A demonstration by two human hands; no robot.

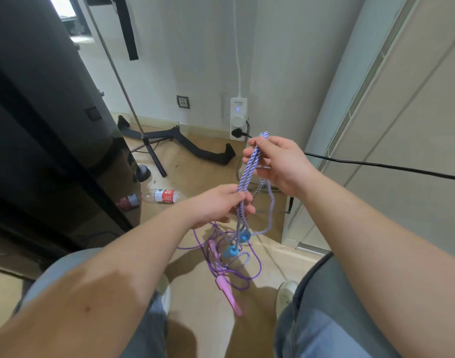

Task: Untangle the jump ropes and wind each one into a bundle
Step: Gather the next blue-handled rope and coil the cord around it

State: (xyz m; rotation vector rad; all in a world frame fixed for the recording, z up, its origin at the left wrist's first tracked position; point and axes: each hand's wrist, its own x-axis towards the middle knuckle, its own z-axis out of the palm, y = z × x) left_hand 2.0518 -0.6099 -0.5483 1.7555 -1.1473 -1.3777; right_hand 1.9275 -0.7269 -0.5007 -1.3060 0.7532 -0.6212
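A blue-and-white braided jump rope is folded into several strands held between my hands. My right hand pinches the folded top end, which sticks out above my fingers. My left hand grips the strands lower down. Below it the rope's two blue handle caps hang, and a loose loop droops at the right. A thin purple jump rope with pink handles lies in loose coils on the floor between my knees, tangled around the braided rope's lower part.
A plastic bottle lies on the wooden floor at left, beside a dark cabinet. A tripod stand and a black bar sit by the wall. A power strip and black cable are behind my hands.
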